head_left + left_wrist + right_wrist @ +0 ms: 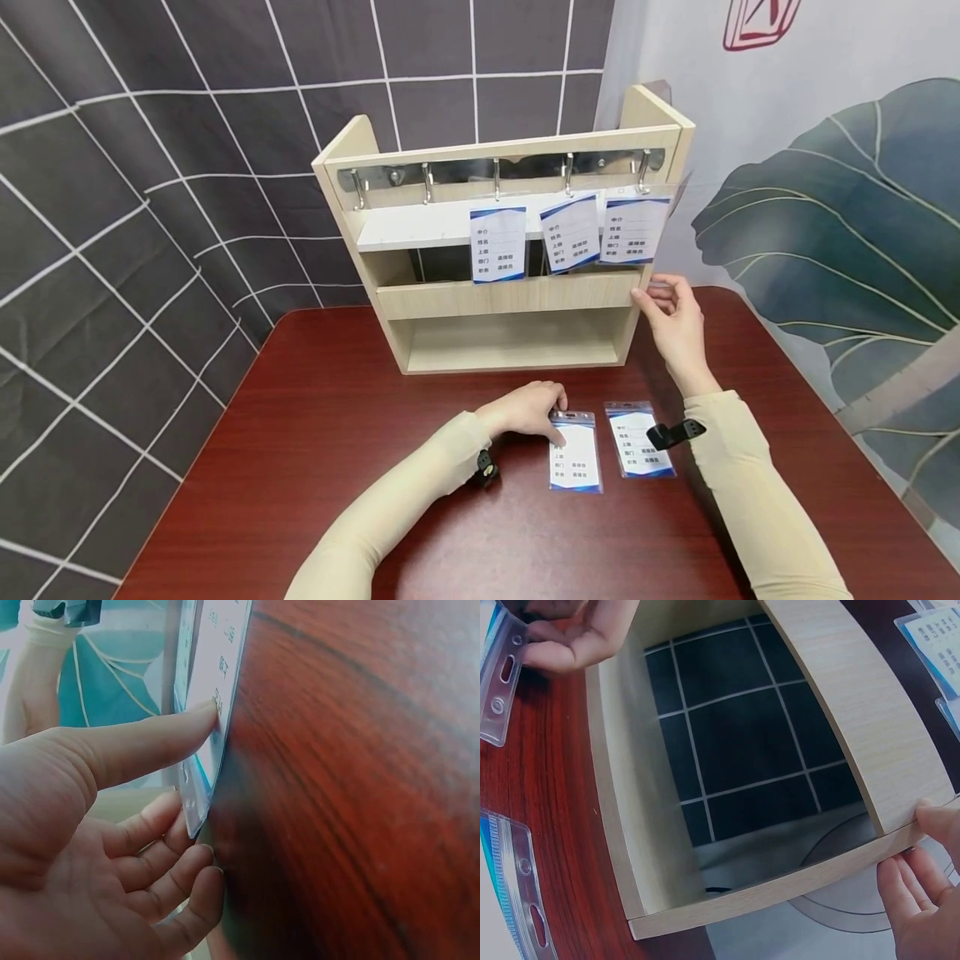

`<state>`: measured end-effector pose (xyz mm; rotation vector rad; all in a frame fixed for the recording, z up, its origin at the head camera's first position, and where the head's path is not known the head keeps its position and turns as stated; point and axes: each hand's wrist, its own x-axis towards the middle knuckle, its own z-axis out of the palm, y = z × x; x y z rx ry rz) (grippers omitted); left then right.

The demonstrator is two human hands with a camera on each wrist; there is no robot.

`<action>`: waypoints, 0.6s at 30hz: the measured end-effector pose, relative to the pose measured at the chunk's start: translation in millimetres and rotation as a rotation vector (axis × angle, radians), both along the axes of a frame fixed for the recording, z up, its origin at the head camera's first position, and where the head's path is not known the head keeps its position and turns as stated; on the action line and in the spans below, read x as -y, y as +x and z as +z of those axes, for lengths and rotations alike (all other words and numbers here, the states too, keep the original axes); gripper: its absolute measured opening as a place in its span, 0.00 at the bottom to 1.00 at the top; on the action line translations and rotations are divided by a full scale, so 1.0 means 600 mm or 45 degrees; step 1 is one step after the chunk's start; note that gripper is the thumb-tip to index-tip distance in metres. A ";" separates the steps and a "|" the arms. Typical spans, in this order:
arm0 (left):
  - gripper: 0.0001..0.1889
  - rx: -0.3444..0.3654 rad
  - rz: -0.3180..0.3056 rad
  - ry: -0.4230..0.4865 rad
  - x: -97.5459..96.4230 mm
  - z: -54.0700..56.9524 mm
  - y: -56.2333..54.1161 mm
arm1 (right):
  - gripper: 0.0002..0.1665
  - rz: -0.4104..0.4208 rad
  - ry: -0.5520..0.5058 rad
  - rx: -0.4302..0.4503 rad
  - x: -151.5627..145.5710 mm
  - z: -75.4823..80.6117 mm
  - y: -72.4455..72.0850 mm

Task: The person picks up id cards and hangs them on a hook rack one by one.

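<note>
Nearest you, two rectangular white-and-blue cards in clear plastic sleeves [636,454] are on the glossy red-brown table [300,400]; your left hand [523,410] pinches the left card [576,468] near its top. The step seems to be picking up; the next move probably calls for a clean lift to a bare hook. Beyond, your right hand [677,323] grips the side of the pale wooden shelf [510,298]: of its five silver metal hooks [427,179], three carry hanging cards [497,246], two are bare.
</note>
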<state>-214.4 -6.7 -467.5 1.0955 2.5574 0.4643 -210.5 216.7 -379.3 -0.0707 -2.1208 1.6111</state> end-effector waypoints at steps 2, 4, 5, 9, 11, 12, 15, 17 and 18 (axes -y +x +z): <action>0.24 0.042 0.013 0.040 0.000 -0.001 0.000 | 0.24 0.001 -0.002 -0.004 0.000 0.000 0.000; 0.24 0.081 0.033 0.074 0.001 -0.002 0.001 | 0.23 -0.001 -0.008 -0.010 0.000 0.001 0.000; 0.24 0.100 0.046 0.092 0.001 -0.001 0.002 | 0.23 -0.002 -0.012 -0.014 0.000 0.002 0.000; 0.23 0.148 0.089 0.141 0.004 0.000 0.005 | 0.22 -0.014 -0.022 -0.028 0.003 0.004 0.002; 0.23 0.157 0.102 0.158 0.005 0.000 0.006 | 0.22 -0.016 -0.023 -0.033 0.003 0.004 0.002; 0.23 0.158 0.106 0.162 0.005 0.000 0.007 | 0.22 -0.017 -0.023 -0.034 0.003 0.004 0.001; 0.23 0.161 0.115 0.173 0.006 0.000 0.009 | 0.23 -0.015 -0.014 -0.032 0.003 0.002 0.001; 0.22 0.170 0.122 0.180 0.006 -0.002 0.009 | 0.23 -0.015 -0.011 -0.021 0.002 0.001 0.000; 0.22 0.175 0.125 0.184 0.006 -0.003 0.010 | 0.24 -0.015 -0.010 -0.015 0.002 0.001 0.000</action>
